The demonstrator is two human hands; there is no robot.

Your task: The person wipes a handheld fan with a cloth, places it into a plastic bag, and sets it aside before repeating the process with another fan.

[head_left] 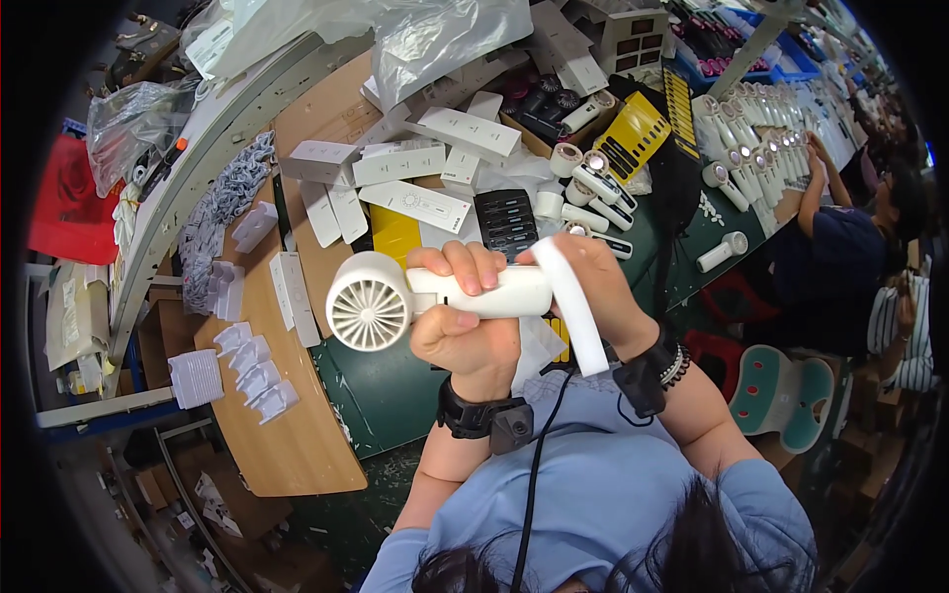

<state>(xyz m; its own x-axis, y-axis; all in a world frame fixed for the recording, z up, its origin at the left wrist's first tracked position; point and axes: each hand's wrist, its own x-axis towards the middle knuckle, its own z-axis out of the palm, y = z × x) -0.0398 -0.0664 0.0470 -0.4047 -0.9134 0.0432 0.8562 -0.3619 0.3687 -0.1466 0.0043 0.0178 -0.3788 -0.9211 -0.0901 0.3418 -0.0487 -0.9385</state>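
A white handheld fan (504, 292) lies sideways in front of my chest, its round slatted head (370, 314) to the left. My left hand (465, 336) is wrapped round the handle close to the head, thumb below and fingers over the top. At the handle's right end, my right hand (603, 287) is closed on a white curved strip (571, 306). That strip crosses in front of the handle's end and hangs down past it. Whether it touches the fan, I cannot tell. Some of my right fingers are hidden behind it.
White boxes (420, 206) are piled beyond my hands, near a black tray (505, 225). More white fans (598, 188) lie to the right, with rows of them (756, 138) near another person (840, 237). Grey cords (222, 227) and clear plastic trays (257, 371) lie at left.
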